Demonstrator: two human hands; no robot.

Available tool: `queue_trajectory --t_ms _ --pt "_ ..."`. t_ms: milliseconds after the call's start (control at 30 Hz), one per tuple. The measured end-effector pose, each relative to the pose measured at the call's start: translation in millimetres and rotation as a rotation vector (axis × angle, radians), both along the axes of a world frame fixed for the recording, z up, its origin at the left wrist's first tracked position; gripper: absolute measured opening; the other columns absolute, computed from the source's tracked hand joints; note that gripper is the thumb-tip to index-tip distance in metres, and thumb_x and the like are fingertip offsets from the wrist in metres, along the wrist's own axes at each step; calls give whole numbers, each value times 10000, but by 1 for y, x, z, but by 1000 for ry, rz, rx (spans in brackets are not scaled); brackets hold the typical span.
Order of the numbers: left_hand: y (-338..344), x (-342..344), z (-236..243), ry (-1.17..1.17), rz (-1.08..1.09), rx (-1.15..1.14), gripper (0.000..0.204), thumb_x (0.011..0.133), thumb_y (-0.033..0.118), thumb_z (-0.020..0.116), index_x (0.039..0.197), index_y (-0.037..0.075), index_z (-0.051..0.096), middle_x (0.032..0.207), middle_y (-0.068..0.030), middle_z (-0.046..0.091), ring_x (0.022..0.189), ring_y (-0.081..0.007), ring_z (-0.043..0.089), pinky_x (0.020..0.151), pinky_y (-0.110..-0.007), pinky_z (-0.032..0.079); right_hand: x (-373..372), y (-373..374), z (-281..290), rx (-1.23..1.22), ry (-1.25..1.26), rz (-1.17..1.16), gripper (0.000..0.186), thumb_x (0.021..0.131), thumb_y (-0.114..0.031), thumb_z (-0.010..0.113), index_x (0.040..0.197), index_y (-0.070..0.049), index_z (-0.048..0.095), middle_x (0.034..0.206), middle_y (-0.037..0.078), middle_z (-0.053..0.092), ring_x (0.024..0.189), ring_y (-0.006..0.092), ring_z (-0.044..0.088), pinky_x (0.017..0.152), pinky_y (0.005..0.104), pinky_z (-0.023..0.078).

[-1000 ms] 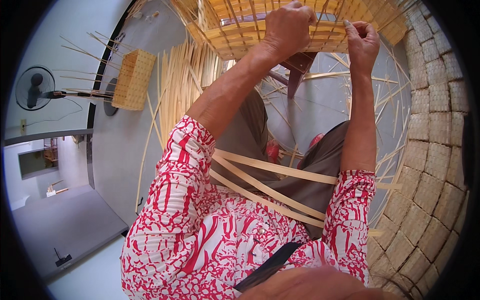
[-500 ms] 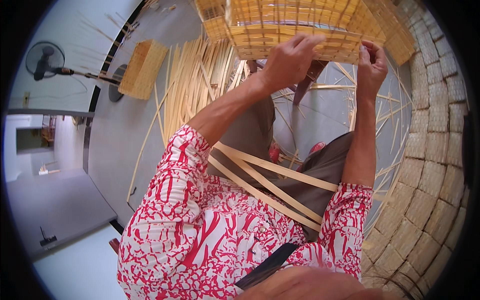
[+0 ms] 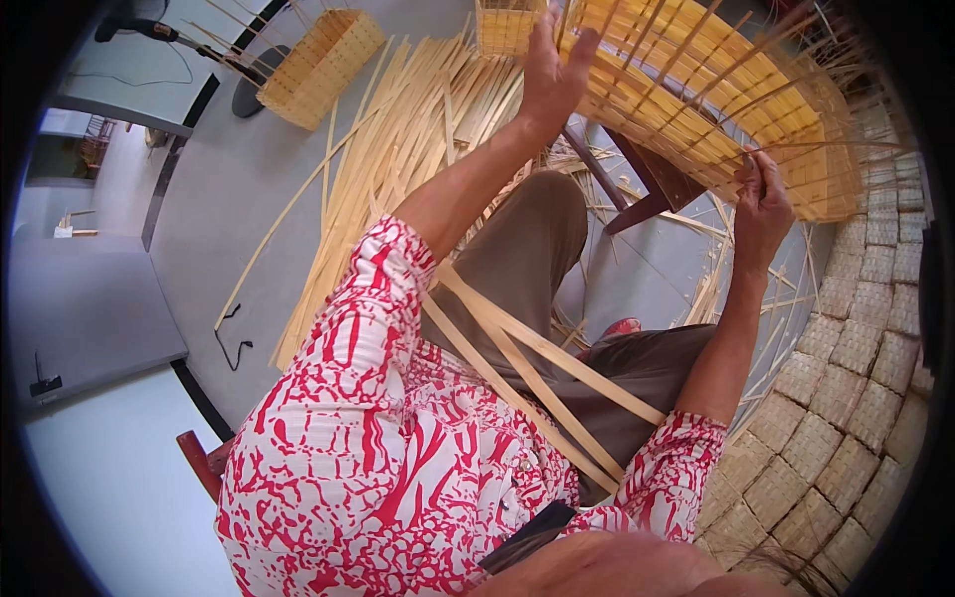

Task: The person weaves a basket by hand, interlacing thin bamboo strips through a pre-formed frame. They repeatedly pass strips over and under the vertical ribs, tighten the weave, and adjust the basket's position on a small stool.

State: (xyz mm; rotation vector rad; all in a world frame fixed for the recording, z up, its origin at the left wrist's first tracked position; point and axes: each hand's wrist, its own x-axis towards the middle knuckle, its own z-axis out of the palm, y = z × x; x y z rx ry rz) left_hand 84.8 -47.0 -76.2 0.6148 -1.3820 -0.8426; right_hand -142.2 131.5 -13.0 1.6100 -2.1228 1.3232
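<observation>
A large yellow basket (image 3: 657, 124), woven from flat strips, is tilted at the top right, with thin unwoven stakes standing up from its walls. My right hand (image 3: 764, 204) pinches its near edge toward the right corner; whether a loose strip is also between the fingertips is hidden. At the basket's left end my left hand (image 3: 555, 80) is raised, thumb and fingers apart, beside the stakes. Some pale flat strips (image 3: 557, 355) lie across my lap.
A heap of loose strips (image 3: 418, 129) covers the floor on the left. Beyond it stands a smaller woven basket (image 3: 318, 75). Under the large basket is a dark wooden stool (image 3: 652, 179). Stacked woven blocks (image 3: 836, 398) line the right side. A grey door (image 3: 90, 308) is at the far left.
The view has shifted, and the basket now appears tilted, its right end lower. My left hand has moved from the near edge to the basket's left end and spread. My right hand still pinches the edge.
</observation>
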Motion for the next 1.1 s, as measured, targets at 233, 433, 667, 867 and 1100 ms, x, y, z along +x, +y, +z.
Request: queue_trajectory --t_ms 233,433,667,867,1100 --pt "-13 -19 46 302 -321 219 573 1016 329 505 1450 -5 336 1361 -131 472 1233 -201 450 1015 -313 376 22 9 10 -5 89 -14 231 958 -68 606 1165 -75 709 799 86 730 689 106 686 638 273 526" --pt "-24 1 26 159 -87 120 568 998 393 555 1360 -24 422 1172 -122 574 1056 -174 534 890 -296 443 22 10 -4 2 10 -24 298 934 -37 575 1198 -100 696 839 80 747 744 119 715 647 277 532" --pt "-51 109 -42 -384 -394 39 367 989 331 582 1110 -12 633 973 -51 676 923 -137 615 832 -302 500 2 9 -6 12 22 51 274 995 -95 527 1236 -51 650 898 56 755 742 82 689 697 248 549" --pt "70 219 -87 -1173 -982 178 548 946 455 631 1314 53 579 1298 -145 601 1230 -287 550 1074 -420 415 11 48 -37 557 -469 515 320 1037 -249 533 1251 -43 650 986 62 719 846 93 644 788 252 528" --pt "84 223 -64 -1083 -760 -15 325 891 330 711 1089 74 681 963 -83 649 981 -260 622 860 -400 494 119 129 -27 1050 -722 745 328 966 -247 663 1136 34 659 860 25 678 780 60 556 728 225 474"
